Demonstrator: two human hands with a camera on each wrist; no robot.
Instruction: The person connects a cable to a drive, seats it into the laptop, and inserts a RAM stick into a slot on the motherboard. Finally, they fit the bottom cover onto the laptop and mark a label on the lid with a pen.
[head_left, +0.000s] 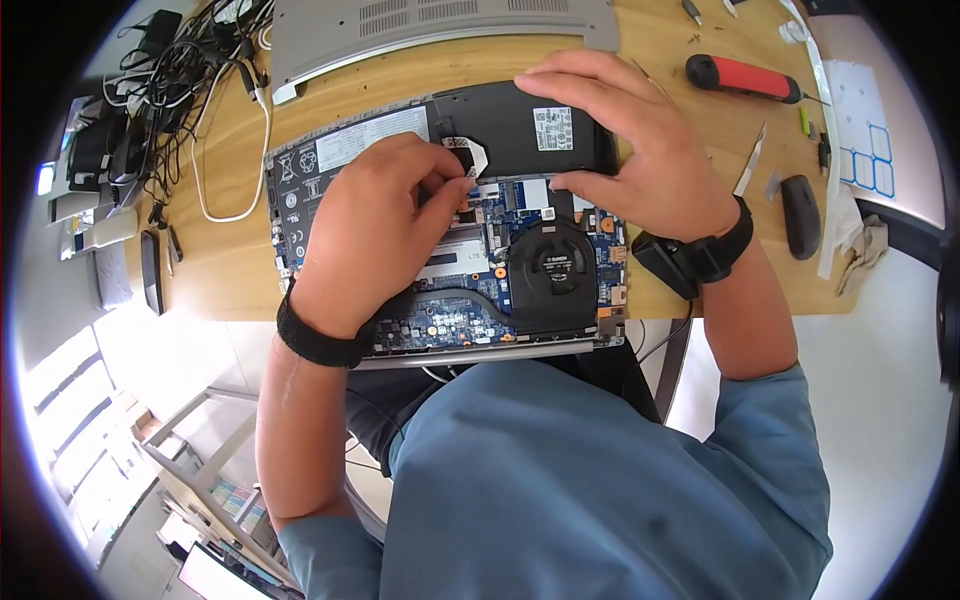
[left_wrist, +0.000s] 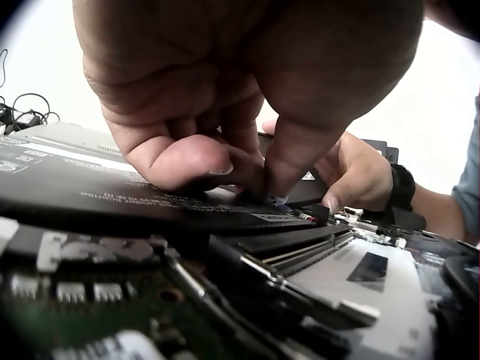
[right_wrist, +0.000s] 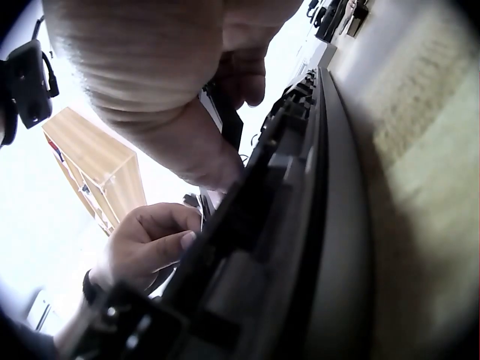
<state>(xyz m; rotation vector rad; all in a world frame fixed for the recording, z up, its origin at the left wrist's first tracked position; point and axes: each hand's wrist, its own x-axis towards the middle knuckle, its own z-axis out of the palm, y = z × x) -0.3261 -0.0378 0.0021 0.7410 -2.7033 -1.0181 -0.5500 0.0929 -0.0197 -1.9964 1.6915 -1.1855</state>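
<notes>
The end of the cable [head_left: 470, 152] is hidden under the left grip [head_left: 385, 225], the far edge of the battery [head_left: 500, 130] under the right grip [head_left: 625, 140]. The cover [head_left: 440, 30] is cut off at the top. The label [head_left: 553, 128] cannot be read.

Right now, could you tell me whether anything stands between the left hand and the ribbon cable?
Nothing visible does: the left hand pinches the ribbon cable at its lower end, while the right hand grips the battery beneath it.

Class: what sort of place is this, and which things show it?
Probably an electronics repair bench: an opened laptop with its circuit board bare, a red-handled screwdriver on the wooden desk, and a tangle of cables.
</notes>
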